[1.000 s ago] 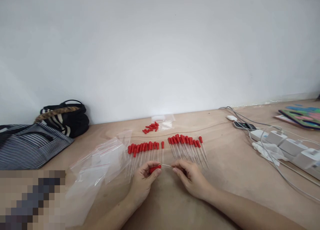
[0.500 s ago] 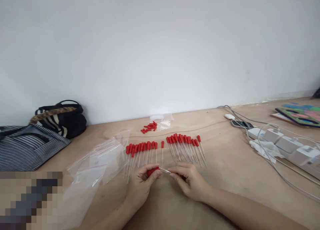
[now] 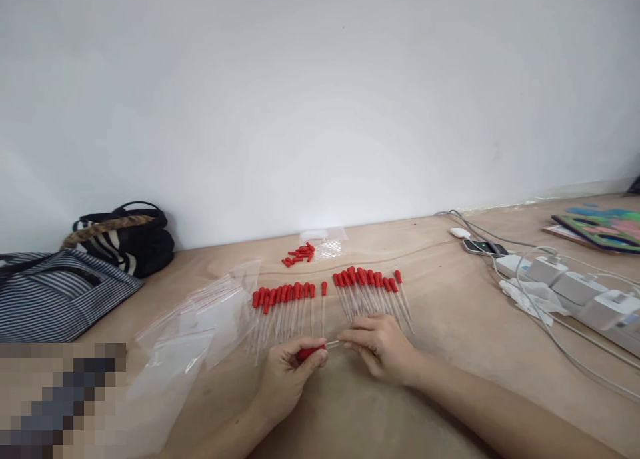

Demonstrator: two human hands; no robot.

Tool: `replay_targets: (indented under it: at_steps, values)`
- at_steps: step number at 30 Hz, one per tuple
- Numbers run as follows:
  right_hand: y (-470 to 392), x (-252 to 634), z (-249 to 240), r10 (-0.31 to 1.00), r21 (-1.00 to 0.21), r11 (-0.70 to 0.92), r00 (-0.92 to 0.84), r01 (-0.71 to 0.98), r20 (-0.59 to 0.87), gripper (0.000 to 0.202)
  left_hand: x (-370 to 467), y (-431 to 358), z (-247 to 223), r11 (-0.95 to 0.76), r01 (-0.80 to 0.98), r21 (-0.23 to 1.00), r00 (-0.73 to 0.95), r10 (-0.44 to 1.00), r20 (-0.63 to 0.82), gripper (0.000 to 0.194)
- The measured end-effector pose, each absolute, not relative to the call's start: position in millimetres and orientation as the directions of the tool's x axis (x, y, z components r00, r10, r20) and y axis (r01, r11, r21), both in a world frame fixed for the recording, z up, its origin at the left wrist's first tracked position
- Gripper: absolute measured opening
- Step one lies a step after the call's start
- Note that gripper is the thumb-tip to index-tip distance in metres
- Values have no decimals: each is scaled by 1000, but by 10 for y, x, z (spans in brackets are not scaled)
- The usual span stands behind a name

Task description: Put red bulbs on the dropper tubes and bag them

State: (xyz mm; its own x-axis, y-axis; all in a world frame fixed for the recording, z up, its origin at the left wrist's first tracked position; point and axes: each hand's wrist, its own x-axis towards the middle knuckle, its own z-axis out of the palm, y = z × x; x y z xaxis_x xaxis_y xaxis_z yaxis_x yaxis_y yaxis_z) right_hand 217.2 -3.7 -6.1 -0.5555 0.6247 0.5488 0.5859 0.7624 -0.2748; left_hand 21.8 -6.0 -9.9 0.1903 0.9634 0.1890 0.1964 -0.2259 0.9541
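Note:
Closed around the red rubber bulbs of some droppers, my left hand is low in the middle of the view. Their thin clear tubes point right, to the fingertips of my right hand, which close over the tube ends. How many droppers are held is hidden by my fingers. Just beyond my hands lie two groups of red-topped droppers, a left row and a right row. A single dropper lies between them.
Loose red bulbs lie near the wall beside a small clear bag. Flat zip bags cover the left side, before a striped bag and a black bag. Chargers on a power strip and cables are at right.
My left hand has moved slightly down and right with the droppers. My right hand's fingers have straightened and shifted over the tube ends, its thumb now tucked lower.

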Motion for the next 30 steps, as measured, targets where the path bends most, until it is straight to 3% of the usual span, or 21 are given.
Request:
replay_targets:
  at_steps: [9, 13, 15, 17, 20, 23, 25, 30]
  values:
    - [-48, 2147, -96, 688, -479, 726, -524, 494, 501, 24, 252, -57, -98, -183, 237, 954, 173, 974, 144, 14]
    - [-16, 2182, -46, 688, -386, 725, -577, 570, 439, 21, 210, -9, -77, -202, 331, 922, 232, 964, 128, 16]
    - [-10, 2192, -10, 678, -285, 731, -614, 620, 404, 17, 168, 23, -51, -267, 386, 883, 317, 937, 144, 18]
    - [0, 2190, 15, 696, -262, 714, -614, 650, 373, 15, 112, 74, -5, -365, 439, 821, 383, 903, 197, 22]
    - [71, 2152, 21, 805, -431, 593, -489, 680, 335, 17, -12, 216, 98, -467, 547, 695, 343, 882, 323, 25]
    - [230, 2057, 16, 924, -586, 381, -280, 715, 260, 22, -194, 423, 207, -408, 681, 609, 184, 899, 397, 24]
    - [347, 1965, 29, 966, -592, 250, -160, 766, 201, 26, -334, 550, 264, -330, 766, 551, 129, 920, 371, 21]
    - [494, 1733, 95, 998, -456, 48, -20, 889, 65, 28, -613, 699, 319, -164, 938, 304, 95, 968, 231, 13]
